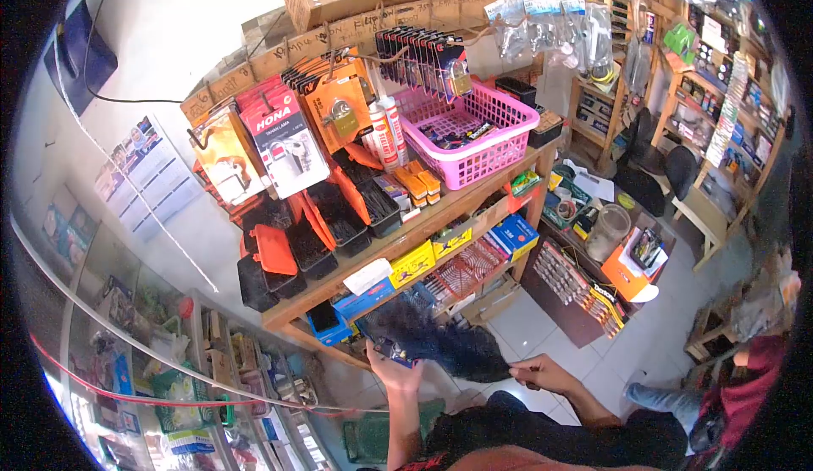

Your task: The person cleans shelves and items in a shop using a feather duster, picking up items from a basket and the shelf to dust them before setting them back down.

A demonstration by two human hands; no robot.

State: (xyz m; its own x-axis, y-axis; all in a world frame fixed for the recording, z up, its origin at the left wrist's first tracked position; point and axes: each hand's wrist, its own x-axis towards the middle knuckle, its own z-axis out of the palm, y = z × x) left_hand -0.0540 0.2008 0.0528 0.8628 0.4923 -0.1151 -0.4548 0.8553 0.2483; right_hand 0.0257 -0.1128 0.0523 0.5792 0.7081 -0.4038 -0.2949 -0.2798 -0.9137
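Note:
My left hand [396, 371], at the lower middle, holds a small dark blue carded pack [395, 351] with its palm turned up. What is in the pack is too small to make out. To the right, my right hand [546, 375] is closed, its fingers pinched on the narrow end of a dark, bushy feather duster [461, 348]. The duster's wispy, blurred body stretches left, in front of the lower shelf and close to my left hand. Part of that shelf is hidden behind it.
A wooden shelf [415, 229] bears black bins [343, 221], hanging packs [284, 145] and a pink basket [470, 166]. A glass-fronted case [254, 369] stands at left. A second display table [555, 318] is at right. Another person's maroon sleeve [741, 395] shows lower right.

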